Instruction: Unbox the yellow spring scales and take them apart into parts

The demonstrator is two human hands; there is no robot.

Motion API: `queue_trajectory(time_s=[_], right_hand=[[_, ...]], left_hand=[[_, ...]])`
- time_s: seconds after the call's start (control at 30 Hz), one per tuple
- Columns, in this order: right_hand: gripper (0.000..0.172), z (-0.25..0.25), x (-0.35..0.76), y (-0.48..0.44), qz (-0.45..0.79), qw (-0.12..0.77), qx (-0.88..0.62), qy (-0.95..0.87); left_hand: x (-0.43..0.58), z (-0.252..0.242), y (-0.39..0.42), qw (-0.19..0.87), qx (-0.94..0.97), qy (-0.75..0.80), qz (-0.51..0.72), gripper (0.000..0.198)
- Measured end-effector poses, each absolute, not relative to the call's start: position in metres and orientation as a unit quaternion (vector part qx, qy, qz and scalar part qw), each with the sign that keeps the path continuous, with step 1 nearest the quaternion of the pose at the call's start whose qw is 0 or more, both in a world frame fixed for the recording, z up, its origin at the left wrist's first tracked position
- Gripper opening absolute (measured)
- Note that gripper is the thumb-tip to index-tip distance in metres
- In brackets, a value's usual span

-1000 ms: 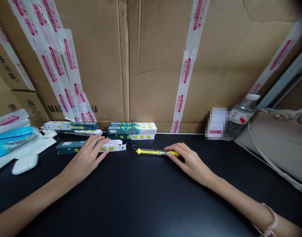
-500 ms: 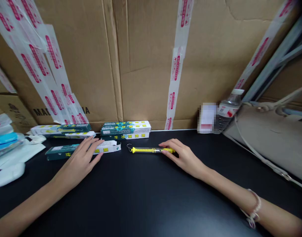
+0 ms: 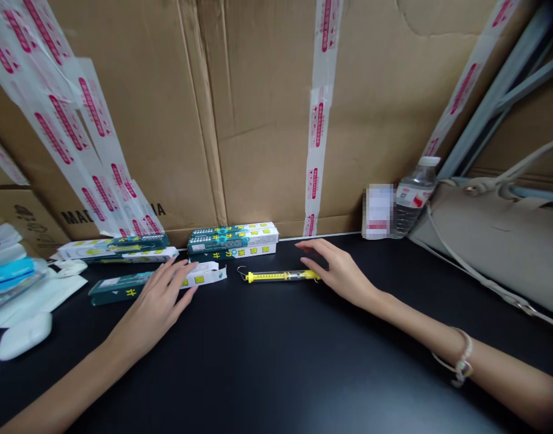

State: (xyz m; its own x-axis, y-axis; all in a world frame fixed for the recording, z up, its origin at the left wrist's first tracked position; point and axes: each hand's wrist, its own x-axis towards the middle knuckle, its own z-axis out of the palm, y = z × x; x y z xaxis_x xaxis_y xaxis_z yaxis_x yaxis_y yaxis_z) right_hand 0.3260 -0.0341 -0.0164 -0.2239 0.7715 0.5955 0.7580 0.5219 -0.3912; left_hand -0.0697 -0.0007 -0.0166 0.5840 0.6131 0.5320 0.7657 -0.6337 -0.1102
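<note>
A yellow and clear spring scale (image 3: pixel 271 276) lies flat on the black table, its wire hook pointing left. My right hand (image 3: pixel 346 274) hovers at the scale's right end, thumb and fingers apart, partly hiding that end. My left hand (image 3: pixel 152 307) lies over a green and white spring scale box (image 3: pixel 116 288), fingers stretched across its top and thumb along the near side. The box's right end has a flap standing open. Whatever may be inside it is not visible.
More such boxes are stacked behind (image 3: pixel 233 237), with others at the left (image 3: pixel 131 255). A white rounded case (image 3: pixel 25 336) and plastic packs (image 3: pixel 9 274) lie far left. At the right stand a water bottle (image 3: pixel 414 196) and a beige handbag (image 3: pixel 497 241). Large cardboard (image 3: pixel 262 120) rises behind.
My right hand has let go of the spring scale, its fingers lifting and spreading apart. My left hand stays on the box. The view has shifted slightly.
</note>
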Motion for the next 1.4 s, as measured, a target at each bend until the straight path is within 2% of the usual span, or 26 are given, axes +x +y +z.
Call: queue_trajectory(time_s=[0.2, 0.33, 0.57, 0.7, 0.77, 0.87, 0.97, 1.03, 1.1, 1.23, 1.3, 1.4], right_hand=[[0.046, -0.014, 0.305, -0.001, -0.035, 0.361, -0.458, -0.811], [0.050, -0.011, 0.289, 0.024, -0.073, 0.352, -0.446, -0.820], [0.033, 0.001, 0.270, 0.041, -0.122, 0.332, -0.457, -0.816], [0.022, 0.013, 0.274, 0.024, -0.123, 0.346, -0.451, -0.813], [0.024, 0.018, 0.277, 0.009, -0.114, 0.363, -0.445, -0.811], [0.022, 0.020, 0.279, -0.023, -0.090, 0.403, -0.442, -0.796], [0.019, 0.015, 0.279, -0.056, -0.051, 0.441, -0.448, -0.776], [0.019, 0.008, 0.279, -0.075, -0.006, 0.448, -0.459, -0.767], [0.024, -0.001, 0.279, -0.087, 0.129, 0.464, -0.479, -0.734], [0.037, -0.013, 0.278, -0.091, 0.375, 0.486, -0.460, -0.642], [0.041, -0.015, 0.278, -0.088, 0.434, 0.505, -0.432, -0.608], [0.046, -0.015, 0.280, -0.086, 0.457, 0.527, -0.409, -0.588]], left_hand=[[-0.071, -0.018, 0.003, 0.168, -0.881, -0.381, -0.227, 0.048], [-0.072, -0.019, 0.004, 0.173, -0.880, -0.381, -0.225, 0.050], [-0.073, -0.020, 0.002, 0.168, -0.879, -0.385, -0.228, 0.049], [-0.070, -0.015, 0.000, 0.216, -0.859, -0.391, -0.251, 0.050], [-0.064, -0.009, -0.006, 0.238, -0.844, -0.397, -0.272, 0.050], [-0.048, -0.001, -0.024, 0.234, -0.826, -0.403, -0.316, 0.064], [-0.031, 0.003, -0.042, 0.212, -0.803, -0.409, -0.378, 0.081], [-0.025, 0.003, -0.050, 0.203, -0.804, -0.395, -0.396, 0.084], [-0.023, 0.002, -0.052, 0.184, -0.818, -0.384, -0.387, 0.075], [-0.030, 0.001, -0.045, 0.096, -0.851, -0.404, -0.323, 0.043], [-0.034, 0.000, -0.041, 0.041, -0.861, -0.416, -0.292, 0.040], [-0.039, -0.002, -0.038, -0.025, -0.867, -0.428, -0.254, 0.039]])
